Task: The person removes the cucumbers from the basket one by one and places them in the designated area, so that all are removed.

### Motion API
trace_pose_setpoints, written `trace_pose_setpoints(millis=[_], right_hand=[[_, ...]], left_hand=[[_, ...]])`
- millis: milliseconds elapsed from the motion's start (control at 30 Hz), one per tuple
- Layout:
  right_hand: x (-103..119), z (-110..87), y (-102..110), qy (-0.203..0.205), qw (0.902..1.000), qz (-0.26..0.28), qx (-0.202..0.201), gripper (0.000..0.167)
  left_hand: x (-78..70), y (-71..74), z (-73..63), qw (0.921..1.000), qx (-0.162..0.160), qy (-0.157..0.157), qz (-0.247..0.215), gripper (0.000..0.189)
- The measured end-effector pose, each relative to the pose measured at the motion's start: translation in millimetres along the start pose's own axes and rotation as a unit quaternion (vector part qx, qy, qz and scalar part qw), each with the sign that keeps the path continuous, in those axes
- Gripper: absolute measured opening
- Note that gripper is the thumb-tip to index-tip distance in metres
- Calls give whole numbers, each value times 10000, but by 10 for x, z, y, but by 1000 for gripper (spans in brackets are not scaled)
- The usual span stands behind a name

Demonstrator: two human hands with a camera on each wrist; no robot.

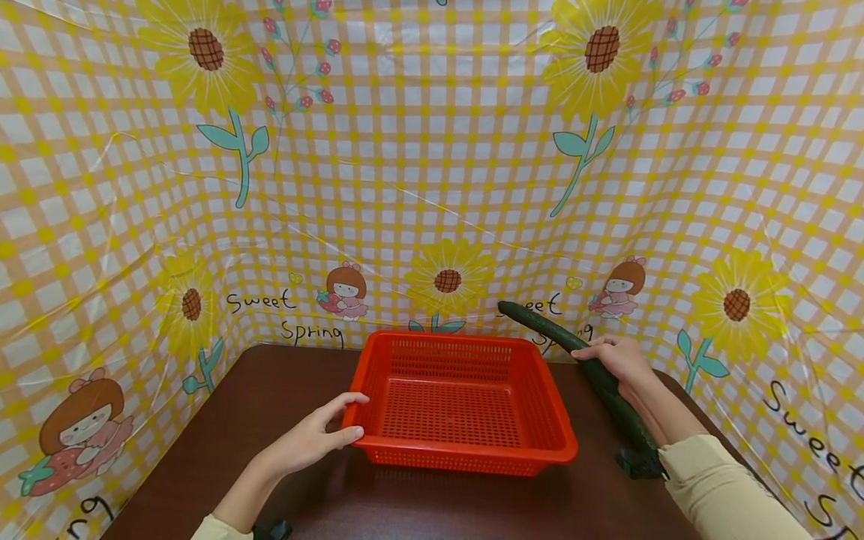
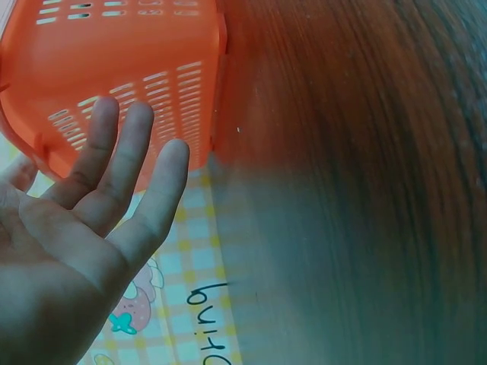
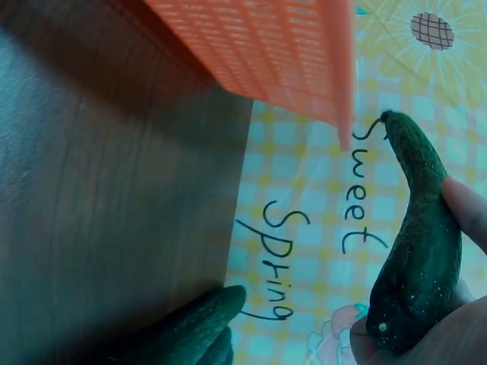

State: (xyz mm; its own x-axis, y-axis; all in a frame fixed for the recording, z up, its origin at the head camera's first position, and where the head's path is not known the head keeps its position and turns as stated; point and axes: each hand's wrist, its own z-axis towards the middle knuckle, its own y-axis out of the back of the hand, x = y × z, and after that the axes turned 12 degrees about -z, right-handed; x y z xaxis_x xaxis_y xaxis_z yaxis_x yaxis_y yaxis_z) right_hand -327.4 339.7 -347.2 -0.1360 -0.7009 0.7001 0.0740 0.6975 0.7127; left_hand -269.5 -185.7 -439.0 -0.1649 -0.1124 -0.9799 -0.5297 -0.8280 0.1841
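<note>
My right hand (image 1: 617,360) grips a dark green cucumber (image 1: 540,324), raised and tilted, its far end pointing toward the back wall. The right wrist view shows thumb and fingers around the lower part of this cucumber (image 3: 418,236). Below that wrist, more cucumbers (image 1: 617,405) lie to the right of a red plastic basket (image 1: 466,448); their tips (image 3: 217,312) show at the bottom of the right wrist view. My left hand (image 1: 313,439) rests at the basket's left rim, index finger and thumb on it. In the left wrist view, the other fingers (image 2: 125,152) extend loosely beside the slotted basket wall (image 2: 114,53).
The basket has a perforated floor (image 1: 452,412) with nothing lying on it. It stands on a dark brown wooden table (image 1: 223,420). A checked cloth (image 1: 432,187) with sunflowers and cartoon figures rises behind the table and along both sides.
</note>
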Motion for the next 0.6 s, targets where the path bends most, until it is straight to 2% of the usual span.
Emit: trace_pose_setpoints(millis=[100, 267, 400, 600], right_hand=[[-60, -20, 16, -146, 9999, -17, -22, 25], [-133, -70, 16, -370, 9993, 4, -97, 48], [-195, -93, -25, -454, 9979, 91, -463, 27], [-320, -155, -99, -512, 9951, 270, -807, 23]], left_hand=[[3, 9, 3, 10000, 22, -42, -7, 52], [3, 15, 4, 10000, 40, -53, -26, 52], [6, 14, 4, 10000, -1, -36, -7, 50], [2, 10, 3, 10000, -2, -13, -10, 52]])
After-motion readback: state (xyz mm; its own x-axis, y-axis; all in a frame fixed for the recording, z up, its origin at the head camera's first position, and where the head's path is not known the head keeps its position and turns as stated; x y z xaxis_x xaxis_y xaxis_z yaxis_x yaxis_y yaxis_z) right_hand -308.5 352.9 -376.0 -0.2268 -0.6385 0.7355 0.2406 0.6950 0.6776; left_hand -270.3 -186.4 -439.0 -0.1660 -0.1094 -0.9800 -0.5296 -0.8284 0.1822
